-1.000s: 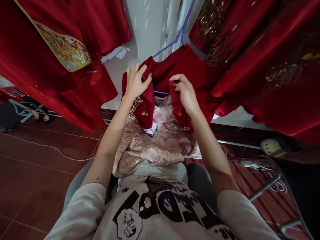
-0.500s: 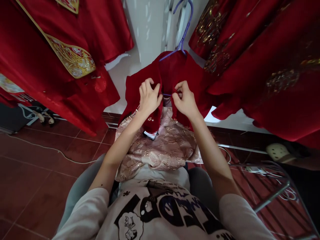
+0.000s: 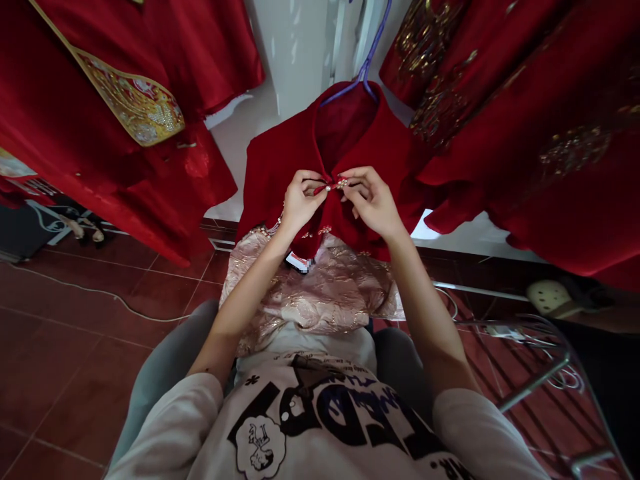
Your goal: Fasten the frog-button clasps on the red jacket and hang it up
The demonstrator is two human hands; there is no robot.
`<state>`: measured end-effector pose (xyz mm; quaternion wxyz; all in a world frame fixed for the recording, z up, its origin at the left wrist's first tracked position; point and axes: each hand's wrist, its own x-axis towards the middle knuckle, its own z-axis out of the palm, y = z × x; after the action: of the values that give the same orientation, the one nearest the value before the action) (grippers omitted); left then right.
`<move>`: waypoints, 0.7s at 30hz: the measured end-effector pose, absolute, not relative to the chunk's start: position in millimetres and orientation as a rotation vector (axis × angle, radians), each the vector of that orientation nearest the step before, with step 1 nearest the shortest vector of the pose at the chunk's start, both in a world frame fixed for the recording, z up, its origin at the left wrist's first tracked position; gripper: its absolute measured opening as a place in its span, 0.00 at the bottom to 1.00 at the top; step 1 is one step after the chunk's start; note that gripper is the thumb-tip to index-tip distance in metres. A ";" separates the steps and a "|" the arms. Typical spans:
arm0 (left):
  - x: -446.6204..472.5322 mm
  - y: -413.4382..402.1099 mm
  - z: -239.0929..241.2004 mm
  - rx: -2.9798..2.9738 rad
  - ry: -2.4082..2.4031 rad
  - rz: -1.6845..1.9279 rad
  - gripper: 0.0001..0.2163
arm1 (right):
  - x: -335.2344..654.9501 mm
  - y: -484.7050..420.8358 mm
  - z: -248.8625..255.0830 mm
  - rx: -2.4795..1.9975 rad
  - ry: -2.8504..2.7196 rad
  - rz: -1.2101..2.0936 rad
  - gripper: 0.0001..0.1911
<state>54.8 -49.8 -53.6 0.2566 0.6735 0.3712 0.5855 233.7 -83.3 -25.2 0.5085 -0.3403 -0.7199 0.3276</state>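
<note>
A red jacket (image 3: 280, 157) hangs on a purple hanger (image 3: 367, 67) in front of me, its two front edges meeting below the collar. My left hand (image 3: 304, 199) is closed, pinching the left front edge by a small beaded fastener (image 3: 329, 189). My right hand (image 3: 369, 199) is closed too, its fingertips gripping the right front edge at a beaded flower clasp (image 3: 342, 183). Below the jacket spreads a pink brocade skirt (image 3: 320, 297), lying over my lap. A white tag (image 3: 299, 262) dangles at the jacket's hem. How the clasp parts join is too small to tell.
Red embroidered garments hang at left (image 3: 200, 60) and right (image 3: 480, 160). A metal rack (image 3: 537, 380) stands on the tiled floor at right, near a pale clog (image 3: 550, 299). A cable (image 3: 100, 293) runs across the floor at left.
Both hands have come closer together, drawing the jacket's front edges from apart to meeting. The beaded fastener now shows between my fingers, and the view has shifted slightly.
</note>
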 end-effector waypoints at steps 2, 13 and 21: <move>54.4 -52.4 -51.1 1.809 0.999 1.574 0.12 | 232.6 -86.7 -23.5 -0.826 -1.720 0.757 0.21; 55.5 -91.6 -27.5 2.026 1.060 1.668 0.03 | 222.8 -109.6 -11.4 -0.884 -1.678 0.502 0.21; 54.5 -94.1 -25.6 2.026 1.065 1.589 0.01 | 224.0 -108.0 -14.4 -0.885 -1.660 0.458 0.19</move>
<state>54.5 -94.1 -25.6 0.1767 0.7157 0.3762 0.5613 224.0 -108.0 -14.4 0.5671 -0.3765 -0.7062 0.1948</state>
